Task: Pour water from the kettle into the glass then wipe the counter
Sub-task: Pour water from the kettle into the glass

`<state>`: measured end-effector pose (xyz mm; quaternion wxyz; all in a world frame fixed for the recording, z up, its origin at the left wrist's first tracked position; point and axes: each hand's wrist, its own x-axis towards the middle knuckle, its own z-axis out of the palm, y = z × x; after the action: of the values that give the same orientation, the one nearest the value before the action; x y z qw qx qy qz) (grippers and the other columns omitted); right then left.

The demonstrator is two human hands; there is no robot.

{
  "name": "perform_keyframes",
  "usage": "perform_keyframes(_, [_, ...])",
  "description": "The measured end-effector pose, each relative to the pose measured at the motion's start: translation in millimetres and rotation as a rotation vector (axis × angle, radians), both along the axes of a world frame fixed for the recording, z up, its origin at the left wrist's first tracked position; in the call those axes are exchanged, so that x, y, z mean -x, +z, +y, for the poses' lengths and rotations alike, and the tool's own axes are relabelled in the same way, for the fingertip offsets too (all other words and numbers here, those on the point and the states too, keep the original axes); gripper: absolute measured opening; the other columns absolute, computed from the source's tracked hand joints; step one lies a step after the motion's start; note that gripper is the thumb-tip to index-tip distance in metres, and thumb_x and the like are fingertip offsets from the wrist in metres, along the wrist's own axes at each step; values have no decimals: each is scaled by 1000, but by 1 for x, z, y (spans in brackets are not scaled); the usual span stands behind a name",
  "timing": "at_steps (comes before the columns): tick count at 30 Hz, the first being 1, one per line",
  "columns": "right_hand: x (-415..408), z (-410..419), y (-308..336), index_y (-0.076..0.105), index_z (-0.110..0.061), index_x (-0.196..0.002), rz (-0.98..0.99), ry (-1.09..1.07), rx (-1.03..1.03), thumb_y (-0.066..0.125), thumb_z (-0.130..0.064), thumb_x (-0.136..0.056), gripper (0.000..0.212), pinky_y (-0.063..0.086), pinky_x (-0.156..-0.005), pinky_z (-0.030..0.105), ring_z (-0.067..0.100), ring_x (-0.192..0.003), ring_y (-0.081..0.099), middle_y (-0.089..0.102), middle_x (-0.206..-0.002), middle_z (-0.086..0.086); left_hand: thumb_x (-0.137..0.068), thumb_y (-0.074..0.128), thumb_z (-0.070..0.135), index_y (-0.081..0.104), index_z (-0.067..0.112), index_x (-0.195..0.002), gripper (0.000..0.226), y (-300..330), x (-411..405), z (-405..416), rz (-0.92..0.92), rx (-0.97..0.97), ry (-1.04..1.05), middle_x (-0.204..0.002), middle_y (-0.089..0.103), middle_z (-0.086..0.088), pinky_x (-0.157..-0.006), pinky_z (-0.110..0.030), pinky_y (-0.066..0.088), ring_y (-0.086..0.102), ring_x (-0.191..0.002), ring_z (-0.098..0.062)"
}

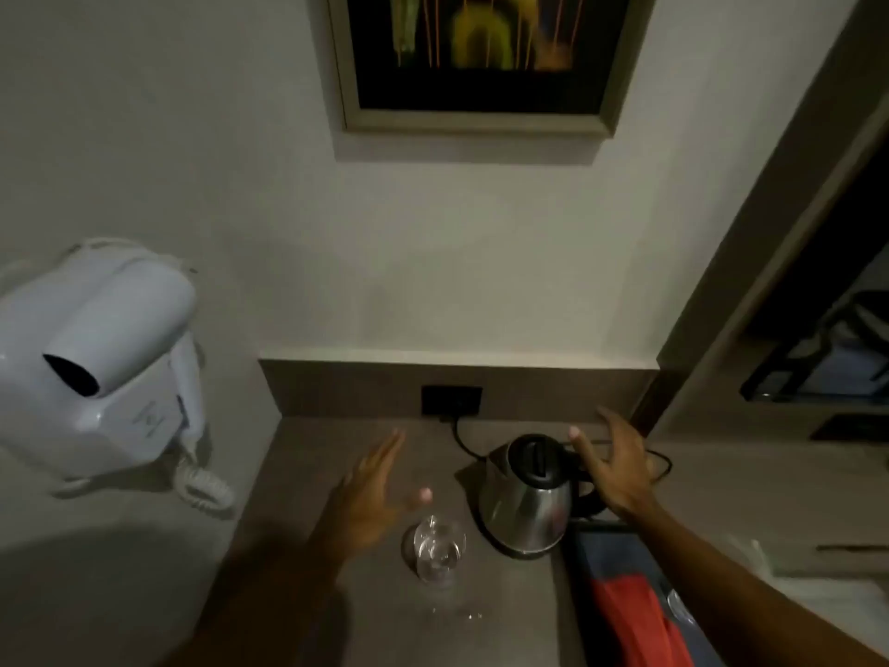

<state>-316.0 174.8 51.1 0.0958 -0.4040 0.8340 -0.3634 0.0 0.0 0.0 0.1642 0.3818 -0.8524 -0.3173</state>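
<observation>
A steel kettle (529, 498) with a black lid stands upright on the grey-brown counter (308, 454). A clear stemmed glass (435, 551) stands just left of it, nearer to me. My right hand (613, 466) hovers open beside the kettle's black handle, fingers spread, not gripping it. My left hand (373, 493) is open above the counter, just behind and left of the glass, holding nothing. A red and blue cloth (630, 613) lies on the counter in front of the kettle, under my right forearm.
The kettle's black cord (464, 442) runs to a wall socket (451, 401) at the counter's back. A white wall-mounted hair dryer (103, 358) hangs at the left. A framed picture (476, 60) is above. Small water drops (469, 616) lie near the glass.
</observation>
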Motion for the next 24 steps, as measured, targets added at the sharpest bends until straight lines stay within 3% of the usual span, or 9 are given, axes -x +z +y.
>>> perform_keyframes(2, [4,5,-19,64,-17,-111,-205,-69,77,52,-64,-82,57,48,-91,45,30,-111,59,65,-118,15,-55,51,100,12,46,-151,117,-33,-4,5,-80,-98,-26,-162,26,8,-118,-45,29,29,-146,-18])
perform_keyframes(4, [3,13,-32,66,-19,-95,-329,-83,78,54,-57,-81,43,51,-74,33,26,-92,66,70,-98,11,-46,58,100,28,34,-152,129,-61,-12,23,-102,-166,-41,-156,38,4,-115,-42,33,37,-141,-19])
perform_keyframes(7, [8,8,-46,66,-18,-94,-395,-68,83,58,-48,-87,32,56,-75,42,26,-84,69,72,-91,8,-42,67,96,39,36,-146,123,-84,-10,32,-74,-171,-104,-145,44,17,-112,-29,34,41,-134,-8])
perform_keyframes(10, [16,5,-51,69,-21,-85,-437,-87,92,60,-51,-83,32,55,-65,29,19,-76,70,74,-82,4,-44,80,81,37,43,-146,117,-88,-9,37,-74,-199,-133,-141,38,28,-109,-19,32,38,-130,3])
perform_keyframes(13, [20,2,-51,71,-17,-80,-509,-105,44,58,-59,-81,44,51,-52,21,22,-66,71,75,-72,6,-46,86,71,46,40,-141,108,-94,-6,37,-44,-242,-97,-139,52,22,-106,-24,43,50,-125,-1])
perform_keyframes(17, [20,-3,-55,74,-8,-79,-652,-160,54,61,-61,-79,54,57,-48,35,35,-65,72,74,-72,18,-48,89,63,50,40,-138,101,-100,-4,39,-18,-251,-83,-132,58,21,-99,-24,49,57,-116,-2])
perform_keyframes(22, [13,-8,-61,66,9,-87,-631,-206,99,59,-54,-87,64,59,-64,59,48,-77,68,69,-86,34,-55,94,52,51,38,-138,94,-109,-2,36,-17,-283,-75,-131,61,19,-96,-26,53,58,-115,-4])
perform_keyframes(24, [7,-11,-55,61,14,-83,-571,-193,127,59,-50,-89,64,56,-70,59,51,-76,65,64,-86,40,-55,94,52,51,39,-138,94,-111,-2,35,-23,-275,-71,-131,61,19,-96,-25,53,58,-115,-5])
